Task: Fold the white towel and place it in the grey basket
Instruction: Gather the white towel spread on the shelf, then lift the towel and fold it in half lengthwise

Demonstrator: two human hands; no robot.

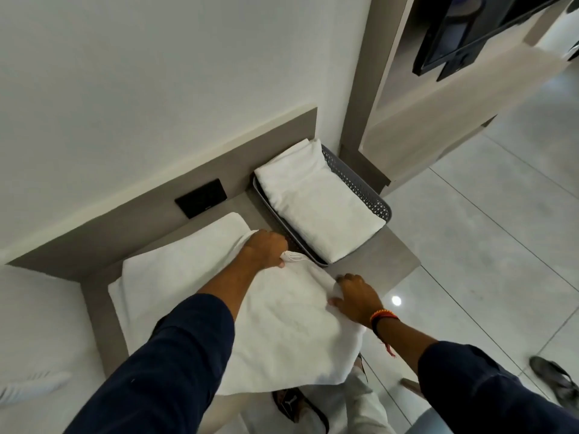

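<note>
While each hand point(266, 247) point(355, 297) pinches the white towel point(282, 324), sleeves hide its near edge.

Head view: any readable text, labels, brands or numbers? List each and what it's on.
No text can be read in this frame.
Black wall plate: a small pale mark on its lower edge, too small to read.
Dark footwear below the table edge: a pale logo shape, no legible letters.
White towel, grey basket, wall-mounted screen: no visible print.

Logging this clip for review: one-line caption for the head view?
Both hands, left hand and right hand, grip a white towel on the counter beside a grey basket already holding folded towels.
</note>
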